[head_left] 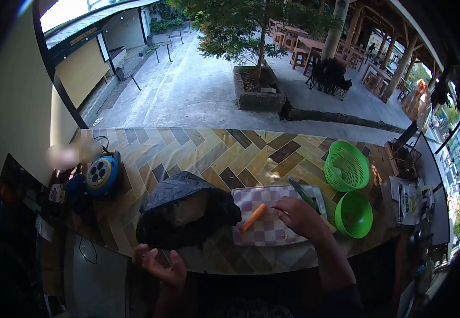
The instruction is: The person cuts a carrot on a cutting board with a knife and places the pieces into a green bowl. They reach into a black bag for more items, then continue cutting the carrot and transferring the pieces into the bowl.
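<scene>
An orange carrot [253,218] lies slantwise on a pink-and-white checked cutting board [251,196]. Just right of the carrot's upper end is my right hand [297,216], its fingers bent and drawn together; whatever may be between them is too small to make out. A knife [303,193] with a dark blade rests on the board's right side, partly hidden behind that hand. My left hand [162,268] is palm up at the table's front edge, fingers apart and holding nothing. Directly above it sits a black plastic bag [187,193], its mouth gaping toward me and its inside dark.
A green basket [346,165] and a green bowl [353,214] stand right of the board. A blue cable reel [103,175] is at the left on the wood-patterned table [187,148]. Packets [407,201] lie at the right edge. Beyond are a tree planter [259,100] and wooden tables.
</scene>
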The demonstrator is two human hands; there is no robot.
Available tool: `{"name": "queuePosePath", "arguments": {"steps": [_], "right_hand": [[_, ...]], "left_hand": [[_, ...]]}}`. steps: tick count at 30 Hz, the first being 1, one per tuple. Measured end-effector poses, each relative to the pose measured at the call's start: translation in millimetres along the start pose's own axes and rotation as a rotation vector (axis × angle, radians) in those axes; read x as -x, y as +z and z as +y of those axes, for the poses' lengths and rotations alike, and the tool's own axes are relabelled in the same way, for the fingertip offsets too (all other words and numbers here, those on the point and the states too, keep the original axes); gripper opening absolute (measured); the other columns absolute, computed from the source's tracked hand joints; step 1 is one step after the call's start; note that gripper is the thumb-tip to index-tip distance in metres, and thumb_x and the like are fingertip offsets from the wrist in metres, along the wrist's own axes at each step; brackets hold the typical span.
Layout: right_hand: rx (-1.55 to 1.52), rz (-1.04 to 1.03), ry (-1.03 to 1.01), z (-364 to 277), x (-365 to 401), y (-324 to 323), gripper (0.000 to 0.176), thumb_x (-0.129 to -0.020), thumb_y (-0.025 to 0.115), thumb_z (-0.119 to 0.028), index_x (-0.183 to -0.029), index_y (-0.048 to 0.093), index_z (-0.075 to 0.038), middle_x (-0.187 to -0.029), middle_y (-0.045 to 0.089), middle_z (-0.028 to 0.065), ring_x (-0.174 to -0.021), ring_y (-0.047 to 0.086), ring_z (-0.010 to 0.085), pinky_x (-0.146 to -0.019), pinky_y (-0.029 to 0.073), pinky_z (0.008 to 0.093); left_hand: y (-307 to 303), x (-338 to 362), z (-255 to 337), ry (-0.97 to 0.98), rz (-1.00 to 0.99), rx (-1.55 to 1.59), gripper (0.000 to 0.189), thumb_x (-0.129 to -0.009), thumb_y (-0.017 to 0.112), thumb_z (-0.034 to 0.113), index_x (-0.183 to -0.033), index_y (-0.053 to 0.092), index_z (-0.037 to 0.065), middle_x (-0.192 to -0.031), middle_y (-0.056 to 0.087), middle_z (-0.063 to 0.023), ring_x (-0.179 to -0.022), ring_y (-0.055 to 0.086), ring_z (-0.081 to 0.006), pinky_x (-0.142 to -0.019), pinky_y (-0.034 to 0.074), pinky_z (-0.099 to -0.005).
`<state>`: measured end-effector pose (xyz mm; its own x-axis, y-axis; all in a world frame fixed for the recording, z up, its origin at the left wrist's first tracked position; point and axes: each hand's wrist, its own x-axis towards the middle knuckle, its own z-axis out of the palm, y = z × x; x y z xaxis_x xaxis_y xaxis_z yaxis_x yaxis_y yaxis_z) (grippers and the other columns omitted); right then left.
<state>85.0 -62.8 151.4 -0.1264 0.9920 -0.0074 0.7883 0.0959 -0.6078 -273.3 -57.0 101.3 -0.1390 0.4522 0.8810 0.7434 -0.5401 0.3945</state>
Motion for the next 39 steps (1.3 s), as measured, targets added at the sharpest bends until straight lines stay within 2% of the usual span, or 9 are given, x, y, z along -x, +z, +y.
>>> {"name": "queuePosePath", "arguments": {"steps": [4,6,8,11,15,18,24,30,39], "right_hand": [[0.059,0.046,0.142,53.1,70.9,44.1,0.034,-0.093,0.061,-0.009,-0.126,0.066,-0.001,-0.133,0.062,0.0213,-0.123,0.059,0.0386,-0.107,0.047,0.0436],[0.144,0.126,0.105,75.5,79.4,65.9,0.039,-0.091,0.060,-0.006,-0.129,0.063,0.000,-0.139,0.057,0.0239,-0.129,0.055,0.0401,-0.110,0.045,0.0447],[0.205,0.136,0.095,98.5,62.4,75.0,0.045,-0.091,0.058,-0.008,-0.135,0.058,0.003,-0.147,0.051,0.0264,-0.137,0.049,0.0412,-0.117,0.040,0.0457],[0.427,0.168,-0.007,106.1,44.5,92.3,0.051,-0.092,0.057,-0.013,-0.138,0.051,0.010,-0.149,0.049,0.0275,-0.139,0.047,0.0419,-0.119,0.037,0.0471],[0.246,-0.002,-0.120,94.8,73.4,108.8,0.056,-0.089,0.055,-0.007,-0.141,0.048,0.011,-0.153,0.044,0.0288,-0.144,0.042,0.0426,-0.119,0.037,0.0443],[-0.169,0.009,0.089,89.8,68.2,81.3,0.053,-0.089,0.055,-0.006,-0.140,0.052,0.009,-0.150,0.048,0.0272,-0.141,0.047,0.0401,-0.119,0.038,0.0430],[0.375,0.181,-0.234,102.0,24.3,115.2,0.047,-0.092,0.054,-0.011,-0.136,0.056,0.006,-0.143,0.056,0.0236,-0.135,0.053,0.0369,-0.115,0.043,0.0437],[-0.084,-0.090,-0.119,103.1,82.0,70.0,0.047,-0.090,0.057,-0.007,-0.135,0.056,0.005,-0.143,0.055,0.0245,-0.136,0.052,0.0361,-0.115,0.043,0.0441],[0.396,0.177,0.003,77.5,114.4,109.0,0.052,-0.090,0.052,-0.006,-0.137,0.048,0.015,-0.147,0.045,0.0339,-0.141,0.043,0.0467,-0.119,0.037,0.0478]], "left_hand": [[9.1,38.8,43.6,0.193,-0.626,0.573,0.020,-0.084,0.069,0.005,-0.103,0.061,0.005,-0.105,0.061,-0.0116,-0.101,0.059,-0.0312,-0.090,0.049,-0.0436],[44.3,64.3,63.7,-0.059,-0.908,0.819,0.014,-0.083,0.072,0.005,-0.096,0.067,0.005,-0.100,0.063,-0.0118,-0.097,0.062,-0.0320,-0.090,0.051,-0.0425],[77.9,68.1,81.1,0.017,-0.971,0.722,0.027,-0.084,0.072,0.005,-0.110,0.065,0.004,-0.107,0.063,-0.0133,-0.103,0.062,-0.0333,-0.094,0.050,-0.0434],[126.2,72.3,93.3,0.051,-0.956,0.474,0.041,-0.083,0.072,0.006,-0.122,0.061,0.003,-0.115,0.061,-0.0154,-0.108,0.060,-0.0375,-0.095,0.051,-0.0443],[163.2,71.2,87.2,0.047,-1.008,0.214,0.042,-0.083,0.072,0.007,-0.123,0.060,0.003,-0.114,0.061,-0.0168,-0.106,0.060,-0.0385,-0.091,0.052,-0.0467],[186.9,96.4,61.0,-0.009,-1.009,0.220,0.033,-0.085,0.072,0.008,-0.116,0.063,0.003,-0.108,0.062,-0.0196,-0.097,0.062,-0.0404,-0.083,0.052,-0.0495],[198.7,84.7,55.8,-0.164,-0.842,0.303,0.027,-0.089,0.069,0.010,-0.113,0.063,0.001,-0.102,0.063,-0.0197,-0.092,0.063,-0.0421,-0.081,0.051,-0.0497],[185.2,81.4,67.4,-0.194,-0.904,0.250,0.031,-0.087,0.070,0.007,-0.116,0.064,-0.001,-0.105,0.065,-0.0217,-0.096,0.065,-0.0435,-0.080,0.054,-0.0482],[176.1,67.4,84.8,-0.180,-1.063,0.246,0.034,-0.087,0.070,0.008,-0.119,0.060,0.001,-0.112,0.060,-0.0226,-0.102,0.061,-0.0440,-0.089,0.051,-0.0489]]}}
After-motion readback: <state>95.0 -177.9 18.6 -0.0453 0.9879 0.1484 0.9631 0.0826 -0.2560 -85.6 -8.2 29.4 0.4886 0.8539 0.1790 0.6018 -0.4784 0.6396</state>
